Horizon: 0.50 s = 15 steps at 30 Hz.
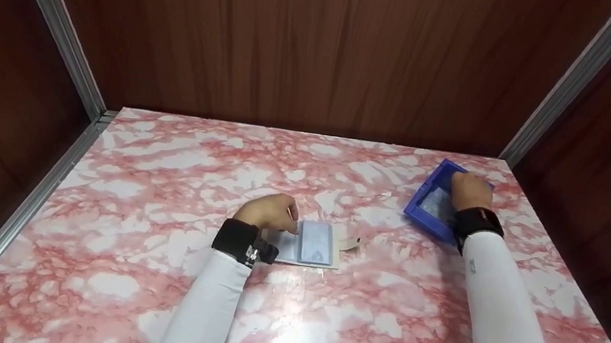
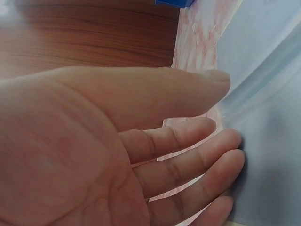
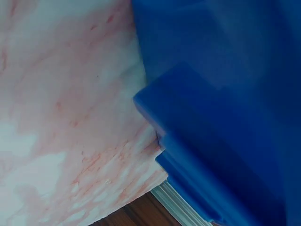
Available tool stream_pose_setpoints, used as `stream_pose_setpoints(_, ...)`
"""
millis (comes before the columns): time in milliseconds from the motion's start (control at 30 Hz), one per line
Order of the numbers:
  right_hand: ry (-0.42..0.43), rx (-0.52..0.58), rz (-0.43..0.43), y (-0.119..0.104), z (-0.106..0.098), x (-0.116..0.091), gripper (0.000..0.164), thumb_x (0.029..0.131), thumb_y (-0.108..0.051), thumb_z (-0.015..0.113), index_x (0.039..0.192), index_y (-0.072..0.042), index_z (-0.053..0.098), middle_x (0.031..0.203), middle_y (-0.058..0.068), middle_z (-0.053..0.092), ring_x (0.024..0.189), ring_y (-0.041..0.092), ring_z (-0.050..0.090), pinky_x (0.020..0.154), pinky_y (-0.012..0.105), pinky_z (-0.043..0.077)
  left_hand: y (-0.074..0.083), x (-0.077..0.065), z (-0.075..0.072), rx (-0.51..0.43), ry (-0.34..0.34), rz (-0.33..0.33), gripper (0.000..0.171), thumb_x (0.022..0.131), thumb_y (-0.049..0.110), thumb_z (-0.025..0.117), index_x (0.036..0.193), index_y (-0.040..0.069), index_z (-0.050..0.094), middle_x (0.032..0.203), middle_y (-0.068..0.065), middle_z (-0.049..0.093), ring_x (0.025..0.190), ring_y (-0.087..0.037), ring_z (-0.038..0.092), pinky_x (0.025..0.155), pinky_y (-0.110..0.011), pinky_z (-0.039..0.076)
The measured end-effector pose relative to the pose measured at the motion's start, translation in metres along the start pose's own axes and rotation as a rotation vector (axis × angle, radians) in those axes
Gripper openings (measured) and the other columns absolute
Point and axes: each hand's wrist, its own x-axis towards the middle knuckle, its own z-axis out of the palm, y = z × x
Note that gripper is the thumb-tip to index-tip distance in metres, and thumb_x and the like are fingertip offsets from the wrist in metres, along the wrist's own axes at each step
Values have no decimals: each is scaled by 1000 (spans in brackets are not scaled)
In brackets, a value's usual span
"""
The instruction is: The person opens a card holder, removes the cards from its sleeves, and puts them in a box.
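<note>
An unfolded small wallet [image 1: 315, 242] with pale blue inner panels lies on the table, its short snap strap [image 1: 351, 243] sticking out to the right. My left hand [image 1: 272, 212] is over its left side. In the left wrist view the fingers are loosely bent, the thumb stands apart from them, and the fingertips [image 2: 230, 162] rest at the pale blue panel [image 2: 268, 141]. At the far right, my right hand [image 1: 471, 191] reaches down into a blue plastic tray [image 1: 429, 223], where a pale, translucent patch shows. Its fingers are hidden, so I cannot tell what they hold.
The table [image 1: 152, 257] has a red and white marbled top. Dark wood-grain panels [image 1: 321, 49] stand behind it and on both sides, with metal corner posts [image 1: 64, 33]. The tray stands near the table's back right corner.
</note>
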Motion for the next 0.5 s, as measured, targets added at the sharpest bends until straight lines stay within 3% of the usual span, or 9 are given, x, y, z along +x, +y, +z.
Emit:
stream_pose_setpoints(300,74,14,-7,-6,-21,-4,24,94,15,52,110,20,68,110,47,69,99,62,72,81,74,61,3,-2,-2,-23,-1,-20,30,91,21,79,115,7,70,98,-5,72,84,-17,62,71,-28,48)
stream_pose_setpoints(500,229,126,68,-26,-39,-16,18,94,10,54,105,16,68,108,47,69,96,66,70,77,76,58,7,-4,-2,12,-5,-7,29,91,22,78,116,7,70,97,-3,72,83,-16,62,72,-28,47)
